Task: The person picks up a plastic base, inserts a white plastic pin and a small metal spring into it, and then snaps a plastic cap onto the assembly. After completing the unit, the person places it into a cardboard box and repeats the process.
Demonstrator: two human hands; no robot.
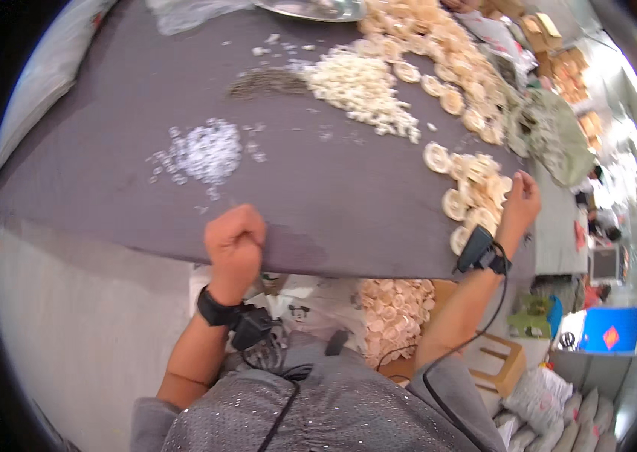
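Note:
My left hand (235, 235) is closed in a fist above the near edge of the dark table (318, 196). Whatever it may hold is hidden by the fingers. Just beyond it lies a loose heap of small clear-white plastic pieces (211, 151). At the table's right side my right hand (523, 202) has its fingers drawn together, beside a small pile of cream round ring-shaped parts (476, 184). I cannot make out anything between those fingers. Both wrists carry black straps with small boxes and cables.
Farther off lie a heap of small ivory pieces (363, 90), thin dark pins (269, 83), a larger pile of cream round parts (439, 38) and a metal bowl (314, 9). A green bag (556, 135) sits at the right. Below the edge is a box of pinkish round parts (396, 316).

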